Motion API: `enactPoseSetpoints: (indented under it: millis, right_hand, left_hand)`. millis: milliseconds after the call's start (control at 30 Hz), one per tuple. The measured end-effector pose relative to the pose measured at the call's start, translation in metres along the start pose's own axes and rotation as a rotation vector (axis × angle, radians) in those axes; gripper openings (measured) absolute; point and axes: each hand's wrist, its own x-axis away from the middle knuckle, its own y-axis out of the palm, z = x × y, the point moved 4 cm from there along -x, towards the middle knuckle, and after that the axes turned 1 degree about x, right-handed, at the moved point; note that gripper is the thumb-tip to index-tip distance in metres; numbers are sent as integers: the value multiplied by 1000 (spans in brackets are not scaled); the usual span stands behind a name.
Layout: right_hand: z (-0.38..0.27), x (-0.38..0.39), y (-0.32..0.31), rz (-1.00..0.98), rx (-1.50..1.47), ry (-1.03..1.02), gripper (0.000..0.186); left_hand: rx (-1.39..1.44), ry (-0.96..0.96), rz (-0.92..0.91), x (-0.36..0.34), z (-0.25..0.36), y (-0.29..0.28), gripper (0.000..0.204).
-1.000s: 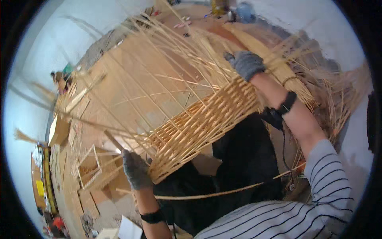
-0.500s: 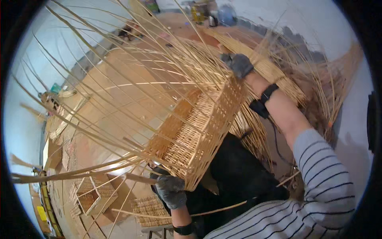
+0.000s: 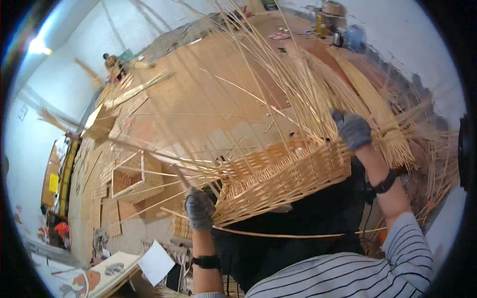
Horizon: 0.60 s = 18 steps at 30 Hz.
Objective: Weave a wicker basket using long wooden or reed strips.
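An unfinished wicker basket (image 3: 288, 174), long and rectangular, lies tilted across my lap, with long uncut stakes fanning up and away from its rim. My left hand (image 3: 199, 208), in a grey glove, is closed at the basket's left corner. A short wooden stick, perhaps a tool handle (image 3: 181, 177), sticks out above that fist; its other end is hidden. At the right end, my gloved right hand (image 3: 354, 130) is closed on the basket's upper edge. A single loose cane (image 3: 283, 235) runs below the basket across my dark apron.
A box-shaped wicker frame (image 3: 130, 174) stands on the floor at left. Bundled canes (image 3: 397, 144) lie at right. A low table (image 3: 107, 273) with a white paper (image 3: 156, 263) is at lower left. Another person (image 3: 114, 67) sits far off. A blue water bottle (image 3: 355, 38) stands by the wall.
The basket has turned to lie more level from left to right, its stakes blurred by motion. My right hand has moved right and down; my left hand has shifted slightly up and left.
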Motion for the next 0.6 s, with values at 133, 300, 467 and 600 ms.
enactPoseSetpoints:
  millis: [133, 300, 467, 600]
  right_hand:
    - [41, -24, 46, -213, 86, 142, 60]
    - [12, -46, 19, 346, -4, -246, 41]
    - [-123, -44, 32, 357, -423, -1048, 39]
    - [-193, -77, 102, -79, -129, -978, 39]
  left_hand:
    - [-387, 37, -162, -45, -34, 35, 26]
    - [-208, 142, 17, -87, -6, 77, 21]
    - [-1901, 1221, -405, -88, 2, 189, 48]
    - [-1555, 549, -605, -115, -5, 206, 36]
